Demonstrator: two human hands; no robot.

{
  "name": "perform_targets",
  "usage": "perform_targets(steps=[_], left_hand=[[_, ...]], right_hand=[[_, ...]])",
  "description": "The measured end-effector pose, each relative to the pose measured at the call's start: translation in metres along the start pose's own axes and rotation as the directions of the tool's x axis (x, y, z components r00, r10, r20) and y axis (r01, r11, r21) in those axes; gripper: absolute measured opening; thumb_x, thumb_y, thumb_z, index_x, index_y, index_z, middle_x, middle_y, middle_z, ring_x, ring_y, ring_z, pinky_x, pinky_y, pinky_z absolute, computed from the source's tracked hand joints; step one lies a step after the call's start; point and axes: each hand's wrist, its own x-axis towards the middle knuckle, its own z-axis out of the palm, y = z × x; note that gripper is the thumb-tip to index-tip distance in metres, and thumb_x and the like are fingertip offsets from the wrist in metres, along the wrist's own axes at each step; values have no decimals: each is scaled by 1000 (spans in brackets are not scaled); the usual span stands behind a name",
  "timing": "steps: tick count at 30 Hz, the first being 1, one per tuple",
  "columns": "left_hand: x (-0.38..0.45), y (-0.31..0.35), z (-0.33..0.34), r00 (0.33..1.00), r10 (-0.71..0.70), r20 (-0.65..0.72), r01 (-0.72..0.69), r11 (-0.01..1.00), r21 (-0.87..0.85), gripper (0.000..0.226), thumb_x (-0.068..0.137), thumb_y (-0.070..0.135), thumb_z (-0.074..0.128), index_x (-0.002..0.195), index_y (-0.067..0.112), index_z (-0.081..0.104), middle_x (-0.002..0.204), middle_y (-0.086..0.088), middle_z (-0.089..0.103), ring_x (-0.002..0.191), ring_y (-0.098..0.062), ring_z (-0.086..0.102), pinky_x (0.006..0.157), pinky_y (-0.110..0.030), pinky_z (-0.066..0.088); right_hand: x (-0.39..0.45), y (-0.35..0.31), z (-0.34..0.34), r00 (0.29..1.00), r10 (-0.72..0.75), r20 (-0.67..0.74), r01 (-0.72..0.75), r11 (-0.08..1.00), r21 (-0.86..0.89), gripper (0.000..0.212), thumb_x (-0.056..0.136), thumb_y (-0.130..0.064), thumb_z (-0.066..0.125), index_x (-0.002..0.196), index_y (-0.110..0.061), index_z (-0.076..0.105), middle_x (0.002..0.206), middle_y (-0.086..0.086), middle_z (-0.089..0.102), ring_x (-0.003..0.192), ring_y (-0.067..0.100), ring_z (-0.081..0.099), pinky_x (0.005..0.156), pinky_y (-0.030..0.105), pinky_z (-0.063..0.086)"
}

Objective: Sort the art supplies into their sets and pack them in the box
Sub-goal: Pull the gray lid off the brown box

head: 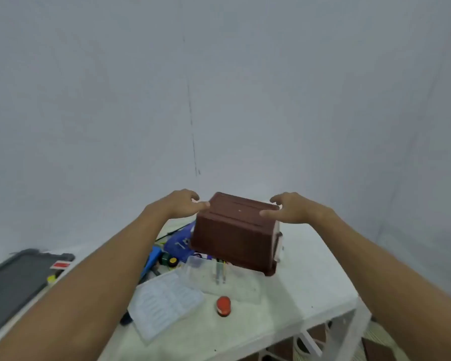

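Head view, looking forward and down: a person's two bare forearms reach out over a white table (310, 290) set against a plain grey wall. A brown plastic box (236, 231) is the landmark. It is upside down, base facing up, tilted, and raised above the table with its rim hanging over the scattered supplies. The left hand (179, 204) is at the box's left upper edge, fingers loosely curled, thumb tip touching the corner. The right hand (288, 207) is at the box's right upper edge, thumb lying on the base and fingers curved behind the far edge. Whether either hand truly grips the box cannot be told.

Below the box lie a clear plastic case (219, 277) holding thin brushes and a clear ridged tray (164, 300). A red round pot (223, 305) sits in front of the box. Left of the box lie a blue pouch (180, 243) and small paint pots (169, 260). Far left of the box is a dark grey lid (13, 285).
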Motion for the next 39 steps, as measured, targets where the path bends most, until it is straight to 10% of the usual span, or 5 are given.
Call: perform_targets(steps=[11,23,28,33,39], left_hand=[[40,-14,69,976,-218,6,199,875,-442,110,60,73,71,145,13,37,143,-12,46,125,-28,49,107,-43,39],[84,-14,100,938,-343,53,286,678,-677,68,62,57,82,119,26,62,115,1,64,101,-17,62,91,-35,51],[73,2,99,960,-279,1,192,658,-728,42,66,41,85,100,36,62,103,10,66,97,-12,64,71,-22,50],[65,13,87,982,-119,-144,-24,682,-731,101,53,35,94,138,32,39,117,4,59,102,-13,63,81,-31,56],[67,31,55,998,5,-66,-63,343,-937,84,70,58,75,141,33,39,118,2,60,114,-23,58,89,-50,51]], right_hand=[[29,65,55,983,154,103,-181,912,369,112,65,-71,70,149,-10,26,150,8,37,132,24,43,101,34,46],[92,100,80,956,27,291,-232,675,700,100,64,-53,81,145,-27,27,138,-10,42,129,25,46,96,53,49],[95,102,81,984,-70,163,-78,658,749,103,55,-43,91,139,-29,32,130,-9,52,115,10,55,83,35,56],[79,115,48,985,-121,-124,173,636,752,109,50,-35,95,139,-30,33,128,-19,51,113,-1,56,94,21,49],[67,131,9,951,-67,-302,305,360,882,74,63,-39,83,129,-28,51,124,-9,63,113,17,62,92,41,52]])
